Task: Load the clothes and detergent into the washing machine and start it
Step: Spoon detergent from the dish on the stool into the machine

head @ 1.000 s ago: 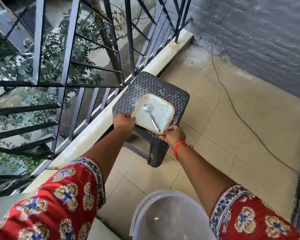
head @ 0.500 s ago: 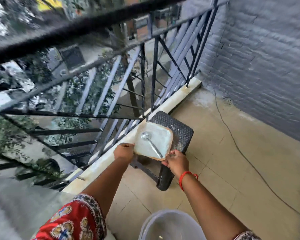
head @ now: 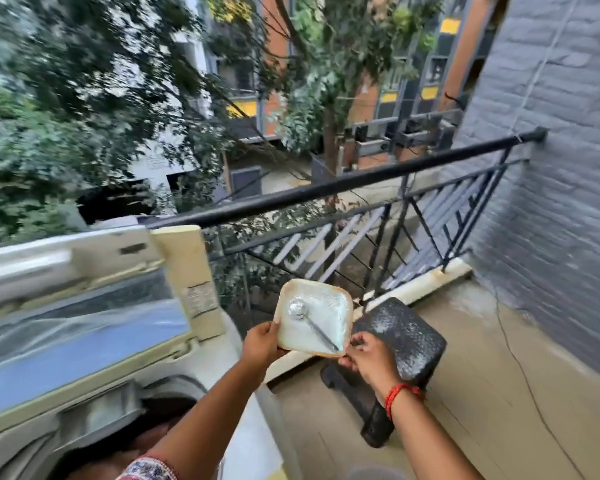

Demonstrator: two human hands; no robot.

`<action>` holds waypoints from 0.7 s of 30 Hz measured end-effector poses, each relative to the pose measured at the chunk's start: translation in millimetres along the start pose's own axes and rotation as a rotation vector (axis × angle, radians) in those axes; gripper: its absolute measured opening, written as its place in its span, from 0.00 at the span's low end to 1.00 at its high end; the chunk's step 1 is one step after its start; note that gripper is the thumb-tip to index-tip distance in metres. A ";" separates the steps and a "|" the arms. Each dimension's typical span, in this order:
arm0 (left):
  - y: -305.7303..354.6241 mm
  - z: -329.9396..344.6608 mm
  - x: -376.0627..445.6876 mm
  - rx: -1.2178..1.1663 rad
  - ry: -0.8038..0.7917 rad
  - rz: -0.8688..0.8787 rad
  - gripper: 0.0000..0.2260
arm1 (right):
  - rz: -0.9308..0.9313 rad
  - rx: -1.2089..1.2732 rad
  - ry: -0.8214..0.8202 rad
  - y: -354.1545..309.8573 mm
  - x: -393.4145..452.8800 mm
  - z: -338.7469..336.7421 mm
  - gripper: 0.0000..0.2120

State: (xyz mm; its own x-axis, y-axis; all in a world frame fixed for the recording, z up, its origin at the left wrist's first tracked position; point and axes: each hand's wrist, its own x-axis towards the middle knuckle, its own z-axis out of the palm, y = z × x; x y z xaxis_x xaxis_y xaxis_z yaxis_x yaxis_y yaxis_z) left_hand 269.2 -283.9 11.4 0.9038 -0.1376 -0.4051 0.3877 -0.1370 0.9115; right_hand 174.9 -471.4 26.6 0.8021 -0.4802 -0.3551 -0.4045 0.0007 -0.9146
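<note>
A square white plate [head: 321, 336] of detergent powder with a metal spoon [head: 310, 322] lying in it is held up in the air between both hands. My left hand [head: 260, 344] grips its left edge. My right hand [head: 368, 358] pinches its near right corner. The top-loading washing machine [head: 222, 344] stands at the left with its lid [head: 84, 306] raised. Its drum opening [head: 125, 438] looks dark, and my left arm crosses over it. The contents of the drum cannot be made out.
A dark woven stool [head: 406, 344] dusted with white powder stands on the tiled balcony floor just right of the plate. A black metal railing [head: 361, 181] runs behind. A grey brick wall [head: 561, 202] closes the right side, with a thin cable [head: 520, 362] on the floor.
Both hands have lifted the plate with the spoon off the stool and carried it up and left toward the washing machine. The view has swung up, bringing the open machine into sight.
</note>
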 end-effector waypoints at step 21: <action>-125.2 -296.4 -191.1 0.111 0.458 -0.074 0.16 | -0.798 -1.093 -0.475 17.1 -202.0 274.2 0.20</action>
State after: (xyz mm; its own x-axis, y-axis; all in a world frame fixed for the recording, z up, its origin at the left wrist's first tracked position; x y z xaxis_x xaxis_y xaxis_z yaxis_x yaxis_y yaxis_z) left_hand 101.6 50.3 -4.4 0.8707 0.3200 -0.3734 0.4552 -0.2372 0.8582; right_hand 126.4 -133.8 29.6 0.9513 0.3030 -0.0566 0.2621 -0.8918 -0.3687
